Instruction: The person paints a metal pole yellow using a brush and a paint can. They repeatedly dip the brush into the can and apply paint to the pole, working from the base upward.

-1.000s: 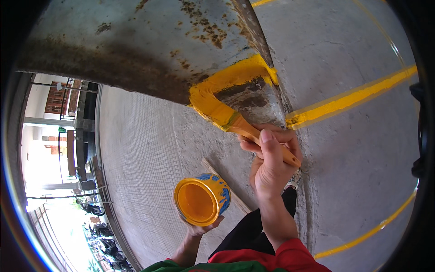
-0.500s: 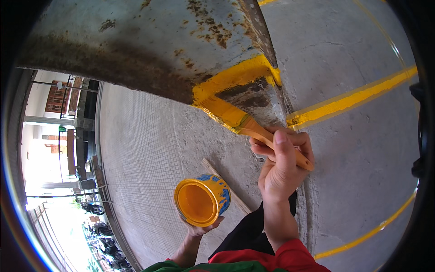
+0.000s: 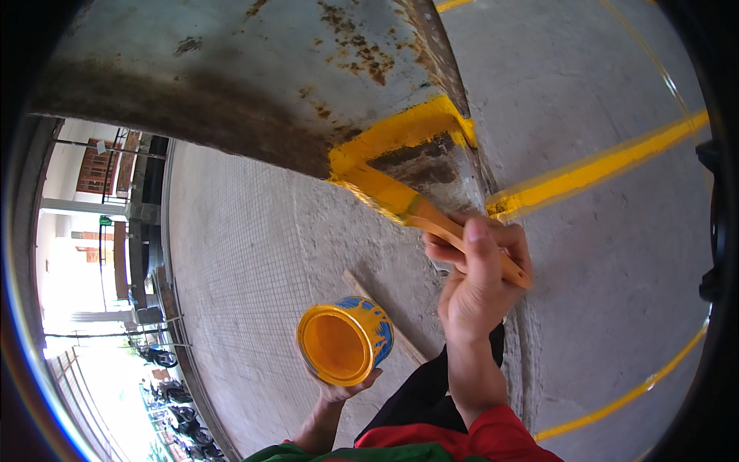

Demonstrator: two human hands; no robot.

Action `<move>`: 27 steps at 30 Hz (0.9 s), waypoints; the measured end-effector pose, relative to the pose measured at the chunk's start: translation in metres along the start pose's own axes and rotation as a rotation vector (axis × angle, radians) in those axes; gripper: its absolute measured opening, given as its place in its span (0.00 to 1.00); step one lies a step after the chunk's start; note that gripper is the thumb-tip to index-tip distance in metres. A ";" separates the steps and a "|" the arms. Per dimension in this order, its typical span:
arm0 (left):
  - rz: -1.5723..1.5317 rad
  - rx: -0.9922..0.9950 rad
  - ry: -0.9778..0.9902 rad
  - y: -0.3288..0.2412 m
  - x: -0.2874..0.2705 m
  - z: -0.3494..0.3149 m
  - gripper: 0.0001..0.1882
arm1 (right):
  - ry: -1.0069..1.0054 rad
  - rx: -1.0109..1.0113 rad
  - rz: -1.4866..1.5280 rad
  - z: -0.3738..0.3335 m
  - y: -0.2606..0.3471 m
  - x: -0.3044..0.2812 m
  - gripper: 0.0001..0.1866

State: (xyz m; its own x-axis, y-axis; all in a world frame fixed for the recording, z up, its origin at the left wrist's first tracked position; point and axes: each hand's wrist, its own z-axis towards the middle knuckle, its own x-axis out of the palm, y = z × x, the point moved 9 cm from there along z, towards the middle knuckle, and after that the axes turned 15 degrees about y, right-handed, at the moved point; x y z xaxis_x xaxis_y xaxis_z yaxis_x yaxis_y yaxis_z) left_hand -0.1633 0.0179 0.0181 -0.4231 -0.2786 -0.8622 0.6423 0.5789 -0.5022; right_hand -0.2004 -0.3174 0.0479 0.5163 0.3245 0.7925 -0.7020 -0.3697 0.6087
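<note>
My right hand (image 3: 486, 266) is closed round the orange handle of a paintbrush (image 3: 435, 218). The brush head, coated in yellow, lies against the left edge of a rusty grey metal column (image 3: 254, 69) near its lower end. A wet yellow band (image 3: 404, 127) runs across the column there and down toward its right edge, with a bare brown patch (image 3: 423, 163) below it. Lower left, my left hand (image 3: 339, 390) holds a paint can (image 3: 383, 327) from beneath. It is an open can, blue on the side with yellow drips, and orange-yellow paint shows inside.
A wooden strip (image 3: 408, 346) lies on the concrete floor beside the can. Yellow lines (image 3: 600, 165) cross the floor on the right. Small tiles (image 3: 239, 254) cover the ground at left, and several motorbikes (image 3: 185, 420) are parked beyond, near a railing.
Almost nothing differs. The paint can sits a hair farther right, and the brush stays against the column's left edge.
</note>
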 end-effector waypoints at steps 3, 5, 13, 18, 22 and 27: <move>-0.007 -0.001 -0.008 0.000 0.000 -0.001 0.55 | -0.049 -0.071 -0.024 -0.004 0.004 -0.003 0.13; -0.014 -0.003 -0.007 0.000 -0.001 0.000 0.55 | -0.049 -0.055 -0.017 -0.002 -0.005 -0.001 0.13; -0.110 0.012 -0.036 -0.005 -0.010 0.006 0.55 | -0.069 -0.113 0.037 -0.001 -0.008 -0.018 0.13; -0.494 -0.059 -0.196 0.007 -0.008 0.000 0.63 | -0.062 0.019 0.033 0.005 -0.038 -0.016 0.14; -0.284 -0.069 -0.125 0.002 -0.012 -0.007 0.64 | -0.261 0.145 -0.052 -0.008 -0.041 -0.040 0.14; -0.394 -0.058 -0.213 -0.007 -0.011 -0.009 0.67 | -0.113 -0.028 0.031 -0.005 -0.012 -0.029 0.14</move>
State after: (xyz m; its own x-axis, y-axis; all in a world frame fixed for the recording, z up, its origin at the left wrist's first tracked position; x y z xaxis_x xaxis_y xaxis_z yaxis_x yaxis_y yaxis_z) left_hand -0.1685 0.0239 0.0318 -0.4829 -0.6345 -0.6036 0.4192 0.4376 -0.7954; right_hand -0.2095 -0.3180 0.0180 0.5448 0.2123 0.8113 -0.7313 -0.3532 0.5835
